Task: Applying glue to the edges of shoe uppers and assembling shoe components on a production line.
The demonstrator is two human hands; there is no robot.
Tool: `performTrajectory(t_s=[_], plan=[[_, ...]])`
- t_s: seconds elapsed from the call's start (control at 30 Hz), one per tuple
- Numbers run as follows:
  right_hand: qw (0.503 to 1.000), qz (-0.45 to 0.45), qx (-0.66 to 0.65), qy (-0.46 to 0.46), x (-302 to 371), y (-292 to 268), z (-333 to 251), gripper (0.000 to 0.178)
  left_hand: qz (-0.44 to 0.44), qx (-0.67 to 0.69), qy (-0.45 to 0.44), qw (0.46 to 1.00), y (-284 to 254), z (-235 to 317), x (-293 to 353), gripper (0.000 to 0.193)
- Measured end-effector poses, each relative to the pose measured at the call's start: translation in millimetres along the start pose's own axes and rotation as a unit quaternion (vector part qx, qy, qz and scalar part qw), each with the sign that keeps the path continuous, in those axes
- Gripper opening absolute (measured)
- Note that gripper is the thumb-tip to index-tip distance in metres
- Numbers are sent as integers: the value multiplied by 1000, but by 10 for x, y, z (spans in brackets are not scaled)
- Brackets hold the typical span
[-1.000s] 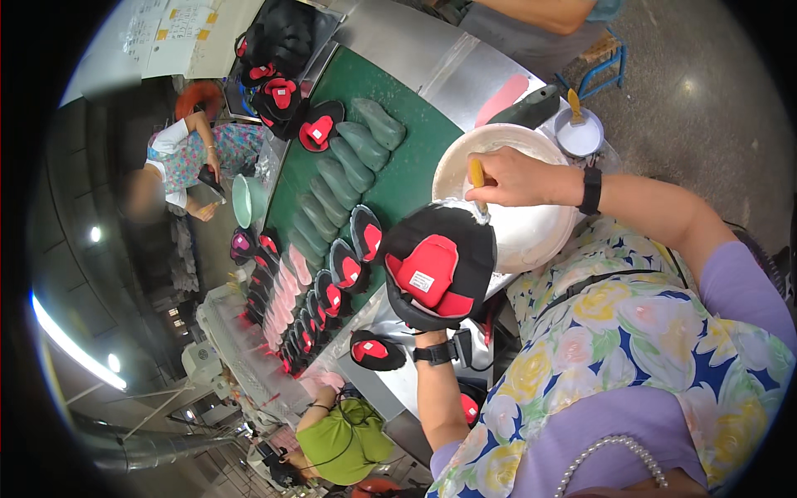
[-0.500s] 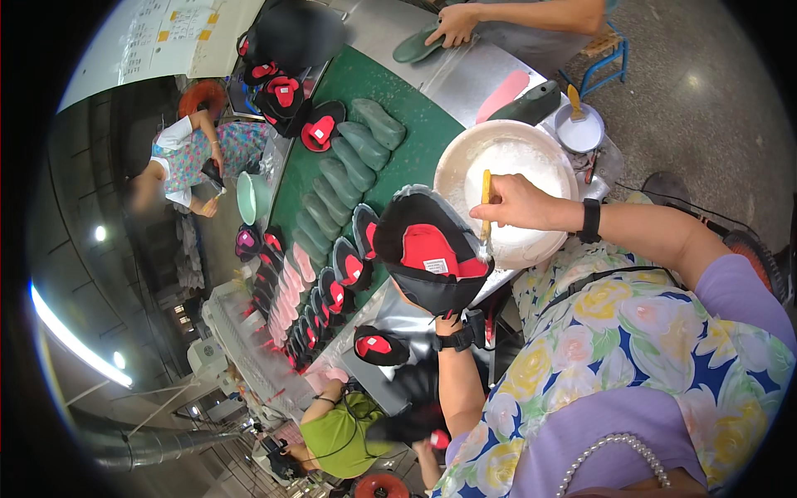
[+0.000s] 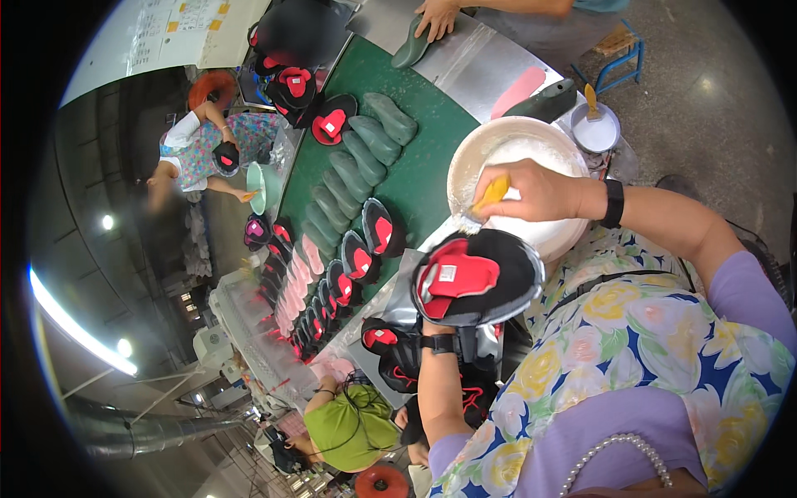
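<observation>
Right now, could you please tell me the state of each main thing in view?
Right hand: closed around the yellow-handled brush.
Yellow-handled brush: tilted, bristles near the held upper.
Held upper: red-lined opening exposed, rim whitish.
Left hand: mostly hidden behind the held upper; grip unclear.
Large basin: uncovered, containing white material.
Small pot: uncovered, second brush in it.
Green lasts: laid out in a row.

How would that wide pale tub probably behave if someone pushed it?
The tub is probably fairly heavy to shove, as a broad pool of white stuff spreads inside it. Its wide, round shape suggests it would slide sooner than tip. Its rim might feel tacky or slippery, since white smears mark the inner wall nearby.
</observation>
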State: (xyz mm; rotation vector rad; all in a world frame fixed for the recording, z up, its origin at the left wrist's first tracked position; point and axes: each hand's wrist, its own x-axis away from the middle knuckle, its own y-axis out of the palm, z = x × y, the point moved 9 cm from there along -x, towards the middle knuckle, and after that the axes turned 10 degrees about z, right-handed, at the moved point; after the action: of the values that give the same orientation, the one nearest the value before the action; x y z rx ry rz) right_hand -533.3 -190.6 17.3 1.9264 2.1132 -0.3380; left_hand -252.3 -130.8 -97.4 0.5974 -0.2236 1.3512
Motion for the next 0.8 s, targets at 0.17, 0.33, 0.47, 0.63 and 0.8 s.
performTrajectory(t_s=[0.17,0.33,0.47,0.63,0.8], plan=[[957,-92,-78,-264,113,427,-644,14,-13,-22,-4,1000,321,-404,115,50],[925,-121,-49,-356,140,585,-686,13,-35,-42,-8,998,549,-528,83,51],[936,-163,14,-313,30,548,-425,9,-32,-51,-3,998,635,-558,46,51],[953,-193,44,-232,-40,550,-124,14,-40,-201,-31,978,897,-426,59,51],[951,-202,45,-229,-47,600,19,15,0,11,-103,995,804,-542,81,51]])
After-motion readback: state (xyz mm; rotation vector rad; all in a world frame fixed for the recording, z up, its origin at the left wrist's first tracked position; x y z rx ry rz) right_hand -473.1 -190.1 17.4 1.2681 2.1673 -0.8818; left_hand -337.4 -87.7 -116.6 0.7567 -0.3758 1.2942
